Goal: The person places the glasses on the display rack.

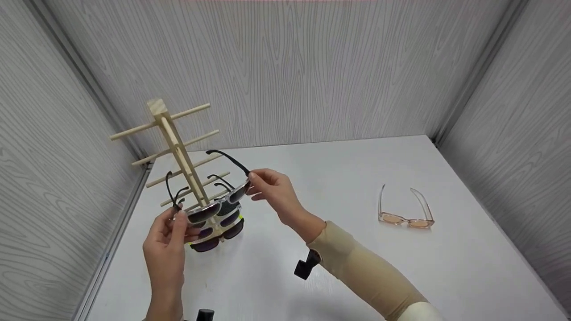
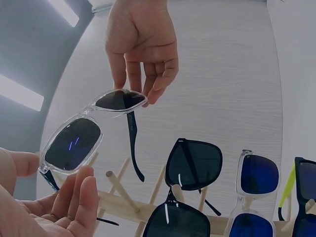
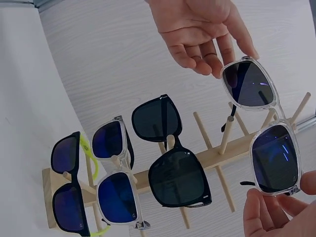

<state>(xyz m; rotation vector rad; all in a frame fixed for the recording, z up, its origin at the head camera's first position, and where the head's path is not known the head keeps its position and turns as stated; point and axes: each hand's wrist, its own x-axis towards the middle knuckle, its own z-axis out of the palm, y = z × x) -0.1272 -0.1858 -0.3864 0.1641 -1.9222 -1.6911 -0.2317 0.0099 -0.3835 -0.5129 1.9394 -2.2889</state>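
Note:
My left hand (image 1: 167,236) and right hand (image 1: 276,191) pinch opposite ends of clear-framed sunglasses (image 1: 205,214) with dark lenses and black temples. The pair hangs in front of a wooden display rack (image 1: 180,156), its temples unfolded towards the rack. In the left wrist view, these sunglasses (image 2: 74,143) stand apart from the pairs on the pegs. Lower on the rack sit black sunglasses (image 3: 180,177), clear-framed sunglasses with blue lenses (image 3: 117,197) and black sunglasses with yellow temples (image 3: 69,207). In the head view, the held pair and left fingers partly hide them.
Pink-tinted clear glasses (image 1: 392,218) lie unfolded on the white table (image 1: 339,178), far to the right. Bare upper pegs (image 1: 134,130) stick out on both sides of the rack. Grey wood-grain panels (image 1: 285,71) enclose the back and sides.

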